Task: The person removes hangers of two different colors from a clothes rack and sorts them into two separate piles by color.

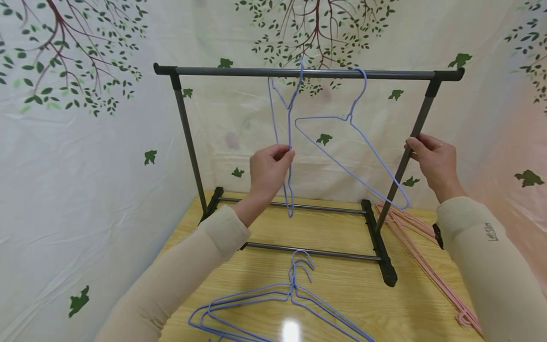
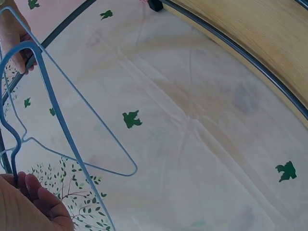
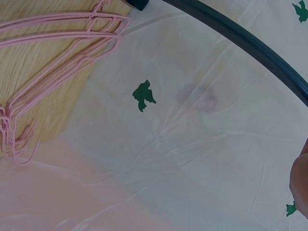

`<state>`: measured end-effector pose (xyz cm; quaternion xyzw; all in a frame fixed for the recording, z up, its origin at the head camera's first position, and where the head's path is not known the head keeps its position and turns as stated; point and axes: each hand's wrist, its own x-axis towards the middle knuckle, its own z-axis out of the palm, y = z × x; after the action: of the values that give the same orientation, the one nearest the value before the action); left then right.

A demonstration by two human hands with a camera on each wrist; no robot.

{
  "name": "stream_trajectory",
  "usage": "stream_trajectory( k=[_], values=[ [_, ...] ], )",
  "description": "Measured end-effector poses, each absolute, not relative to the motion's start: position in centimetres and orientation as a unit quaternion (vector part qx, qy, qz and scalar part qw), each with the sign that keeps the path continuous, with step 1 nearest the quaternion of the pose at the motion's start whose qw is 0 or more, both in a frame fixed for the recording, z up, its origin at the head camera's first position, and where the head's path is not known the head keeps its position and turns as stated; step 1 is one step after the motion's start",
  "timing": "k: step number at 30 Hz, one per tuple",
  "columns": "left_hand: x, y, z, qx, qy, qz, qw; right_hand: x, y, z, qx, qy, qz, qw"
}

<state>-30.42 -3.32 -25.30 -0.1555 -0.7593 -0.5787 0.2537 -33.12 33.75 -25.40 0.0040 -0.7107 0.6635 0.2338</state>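
Observation:
My left hand point(image 1: 270, 171) pinches a blue wire hanger point(image 1: 289, 123) by its side wire. The hanger is turned nearly edge-on, its hook up at the black rail point(image 1: 231, 72) of a garment rack. In the left wrist view, thumb and fingers point(image 2: 41, 197) close on the thick-looking near wire. To the right, a second blue hanger point(image 1: 320, 117) hangs from the rail by its hook, tilted down to the right. My right hand point(image 1: 436, 164) grips the rack's right post point(image 1: 420, 114). The right wrist view catches only part of that hand point(image 3: 301, 185) at its edge.
Several blue hangers point(image 1: 256, 299) lie stacked on the wooden table point(image 1: 333, 285) in front of the rack. Pink hangers point(image 1: 427, 261) lie to the right, beside the rack's black foot point(image 1: 386, 270). A leaf-printed cloth point(image 1: 107, 190) stands behind and at the sides.

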Motion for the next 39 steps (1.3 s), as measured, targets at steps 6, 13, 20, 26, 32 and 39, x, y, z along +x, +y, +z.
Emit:
stream_trajectory(
  k=[6,13,20,26,32,39],
  values=[
    [-30.3,-5.2,-26.3,-0.160,-0.763,-0.568,0.264,-33.2,33.7,-25.4,0.008,-0.713,0.659,0.238],
    [-30.2,-7.2,-27.7,-0.172,-0.783,-0.531,0.275,-33.3,34.0,-25.6,-0.002,-0.723,0.649,0.237],
    [-29.9,-9.0,-29.2,-0.177,-0.799,-0.496,0.290,-33.4,34.0,-25.6,-0.013,-0.734,0.639,0.229],
    [-29.8,-10.7,-30.3,-0.160,-0.808,-0.483,0.298,-33.4,34.0,-25.6,-0.003,-0.725,0.650,0.230],
    [-29.9,-12.3,-31.0,-0.153,-0.806,-0.479,0.313,-33.3,34.0,-25.6,0.001,-0.723,0.651,0.233],
    [-30.2,-13.7,-32.0,-0.138,-0.812,-0.446,0.349,-33.3,34.0,-25.6,-0.001,-0.721,0.651,0.237]
  ],
)
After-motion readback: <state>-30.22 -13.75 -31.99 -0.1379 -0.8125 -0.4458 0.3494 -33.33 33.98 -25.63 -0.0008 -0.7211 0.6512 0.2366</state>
